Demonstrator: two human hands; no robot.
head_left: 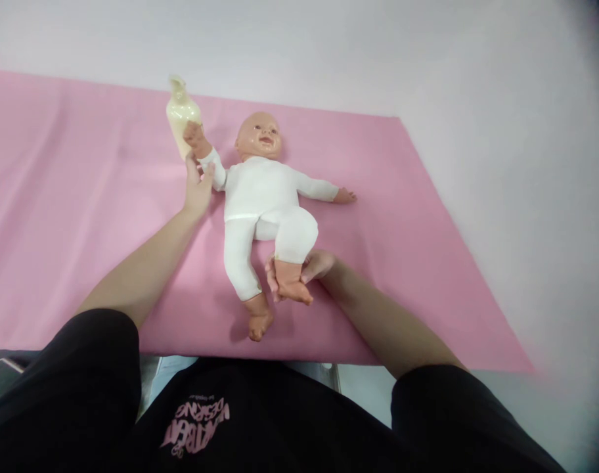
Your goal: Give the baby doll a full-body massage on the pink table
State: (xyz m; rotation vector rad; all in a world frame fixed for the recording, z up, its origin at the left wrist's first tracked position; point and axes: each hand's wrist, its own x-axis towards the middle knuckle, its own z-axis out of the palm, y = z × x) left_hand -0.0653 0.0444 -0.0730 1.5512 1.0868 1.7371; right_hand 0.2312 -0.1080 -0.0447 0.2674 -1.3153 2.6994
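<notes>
A baby doll (263, 187) with a bald head and a white cloth body lies face up on a pink sheet (402, 263). My left hand (199, 189) is closed about the doll's raised arm near the wrist, on the left side. Part of its fingers is hidden behind that arm. Behind the doll's raised hand is a pale yellow pump bottle (181, 115), and I cannot tell if they touch. My right hand (319, 265) wraps the ankle of the doll's bent leg, with the fingers passing behind it. The doll's other leg and arm lie stretched out.
The pink sheet's near edge runs just in front of my body, and its right edge slants away beside a white wall or surface (526, 164). A phone-like object (4, 380) shows at the lower left, beside my dark sleeve.
</notes>
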